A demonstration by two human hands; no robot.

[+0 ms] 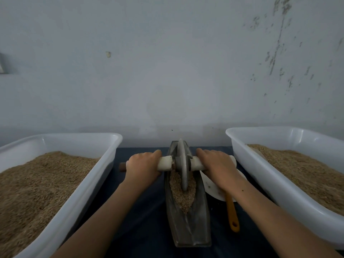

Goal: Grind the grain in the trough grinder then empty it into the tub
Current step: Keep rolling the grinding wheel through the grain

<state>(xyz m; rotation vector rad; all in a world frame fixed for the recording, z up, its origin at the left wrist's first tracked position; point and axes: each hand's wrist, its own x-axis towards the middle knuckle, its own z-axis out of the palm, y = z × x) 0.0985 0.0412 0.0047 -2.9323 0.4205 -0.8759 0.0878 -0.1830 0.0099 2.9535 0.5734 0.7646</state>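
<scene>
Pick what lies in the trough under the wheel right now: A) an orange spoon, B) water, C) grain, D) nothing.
C: tan grain fills the trough around the wheel, while both hands, left and right, grip the axle.

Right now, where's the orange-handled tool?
In the head view, the orange-handled tool lies on the dark table right of the trough grinder, its head hidden under the right hand, beside the right tub.
</scene>
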